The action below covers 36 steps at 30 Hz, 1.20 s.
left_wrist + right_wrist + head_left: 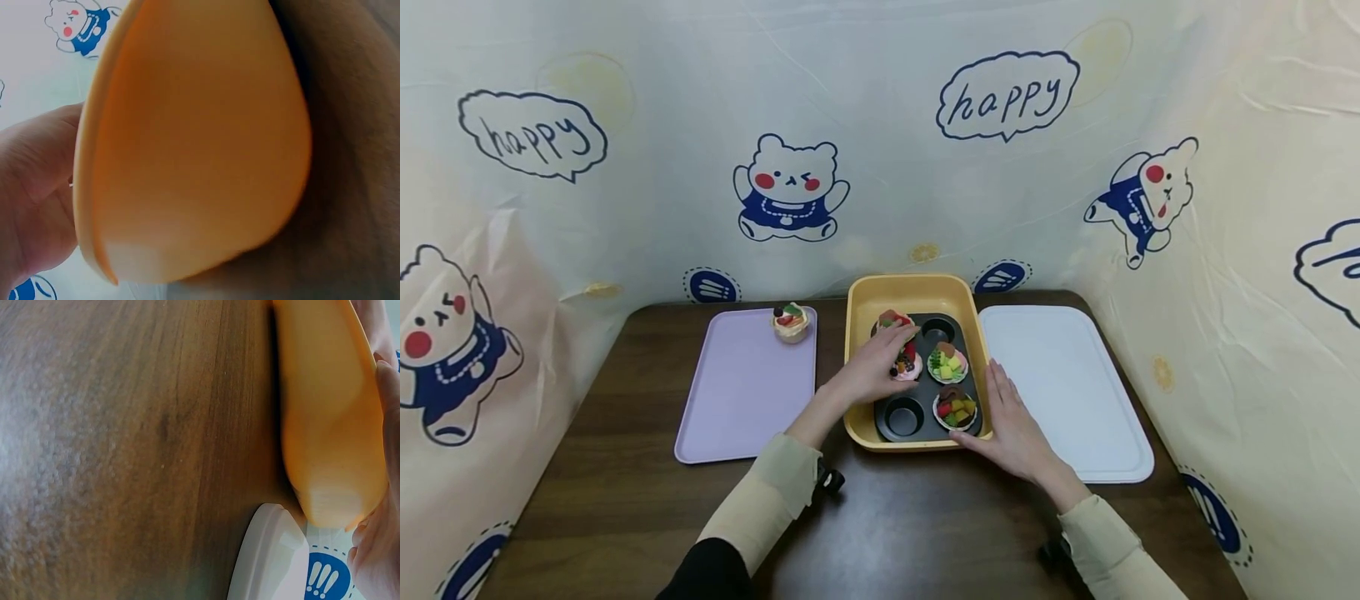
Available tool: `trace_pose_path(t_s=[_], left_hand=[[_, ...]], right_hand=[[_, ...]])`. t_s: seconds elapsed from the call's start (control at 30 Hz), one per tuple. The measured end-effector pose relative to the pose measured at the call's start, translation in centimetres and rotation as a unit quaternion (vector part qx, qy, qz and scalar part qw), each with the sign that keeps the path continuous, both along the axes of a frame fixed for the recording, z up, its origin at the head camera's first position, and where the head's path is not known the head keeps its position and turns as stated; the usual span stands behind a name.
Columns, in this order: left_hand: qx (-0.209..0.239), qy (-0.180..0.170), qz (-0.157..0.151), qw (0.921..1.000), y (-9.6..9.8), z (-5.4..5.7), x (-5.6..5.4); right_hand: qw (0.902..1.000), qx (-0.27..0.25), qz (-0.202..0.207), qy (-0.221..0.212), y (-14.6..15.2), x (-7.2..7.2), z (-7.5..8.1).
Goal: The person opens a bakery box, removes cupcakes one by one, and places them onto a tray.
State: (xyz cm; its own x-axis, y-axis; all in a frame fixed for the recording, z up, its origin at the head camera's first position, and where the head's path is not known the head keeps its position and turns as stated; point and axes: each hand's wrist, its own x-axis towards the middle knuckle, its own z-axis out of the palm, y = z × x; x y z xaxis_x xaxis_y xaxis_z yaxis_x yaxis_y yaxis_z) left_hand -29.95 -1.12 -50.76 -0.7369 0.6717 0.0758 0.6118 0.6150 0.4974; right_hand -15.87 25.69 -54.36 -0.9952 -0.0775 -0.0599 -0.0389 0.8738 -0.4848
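A dark muffin tin sits inside a yellow tray and holds several toy cupcakes. My left hand reaches over the tray's left rim, thumb and fingers around the fruit-topped cupcake in the middle left cup. Beyond its fingers, another cupcake occupies the far left cup, partly covered. My right hand lies along the tray's right side with straight fingers, its thumb at the front rim. Close to that thumb is a chocolate-and-fruit cupcake. One with green and yellow pieces stands behind it.
To the left lies a purple tray with one cupcake at its far right corner. A white tray lies to the right, beside my right hand. Behind the wooden table hangs a printed curtain.
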Motion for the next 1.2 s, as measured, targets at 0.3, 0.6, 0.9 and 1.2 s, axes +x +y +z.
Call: trace_pose_path(t_s=[0.3, 0.6, 0.9, 1.2], left_hand=[[-0.049, -0.036, -0.050, 0.9969, 2.5, 0.9, -1.6], [-0.041, -0.088, -0.073, 0.9926, 5.0, 0.9, -2.5], [-0.050, -0.071, -0.081, 0.9929, 6.2, -0.9, -3.4], [-0.111, -0.011, -0.063, 0.9917, 7.5, -2.1, -3.6]], right_hand=[[1.0000, 0.003, 0.003, 0.002, 0.1, -0.1, 0.1], [1.0000, -0.003, 0.005, 0.007, 0.0, 0.0, 0.2], [1.0000, -0.002, 0.004, 0.007, 0.0, 0.0, 0.2], [0.9999, 0.002, 0.007, 0.013, 0.0, 0.0, 0.1]])
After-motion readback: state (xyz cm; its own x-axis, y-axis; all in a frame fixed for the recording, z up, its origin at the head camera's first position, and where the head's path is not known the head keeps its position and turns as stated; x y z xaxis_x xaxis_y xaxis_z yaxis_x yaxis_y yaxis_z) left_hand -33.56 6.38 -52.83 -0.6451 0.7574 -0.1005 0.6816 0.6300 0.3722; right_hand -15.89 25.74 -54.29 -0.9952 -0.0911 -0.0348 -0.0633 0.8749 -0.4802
